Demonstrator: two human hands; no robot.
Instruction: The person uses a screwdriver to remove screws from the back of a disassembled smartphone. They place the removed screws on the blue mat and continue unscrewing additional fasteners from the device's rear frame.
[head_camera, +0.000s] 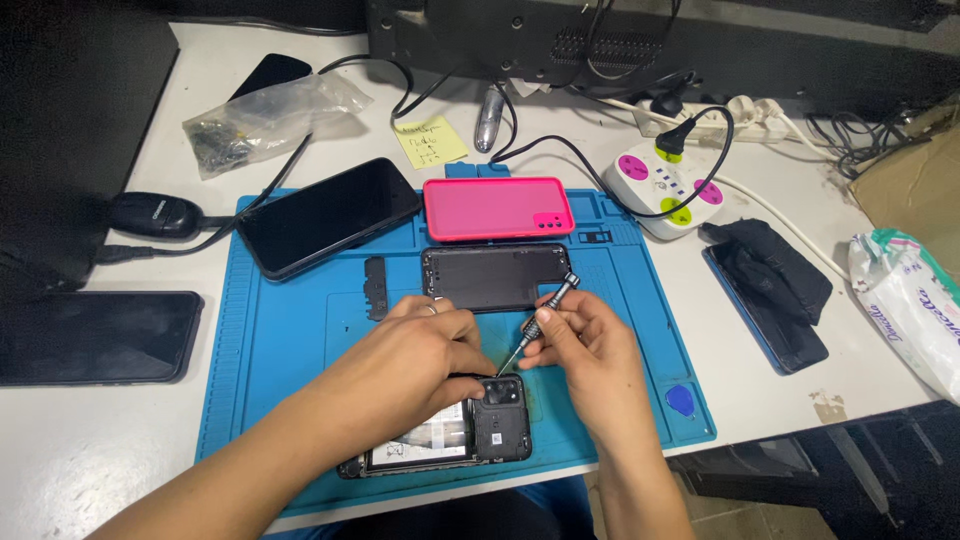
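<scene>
Below, head view, one line per item:
Left hand (425, 345): fingers closed down on the opened phone (455, 432), pinning it to the blue mat (290, 340).
Right hand (580, 345): fingers pinched together around a small screwdriver (540, 312), tip angled down at the phone's camera corner.
Opened phone: near mat's front edge, internals showing.
Back cover (497, 277): dark, just beyond the hands.
Pink case (497, 208): beyond the cover.
Black phone (328, 215): upper left of mat.
</scene>
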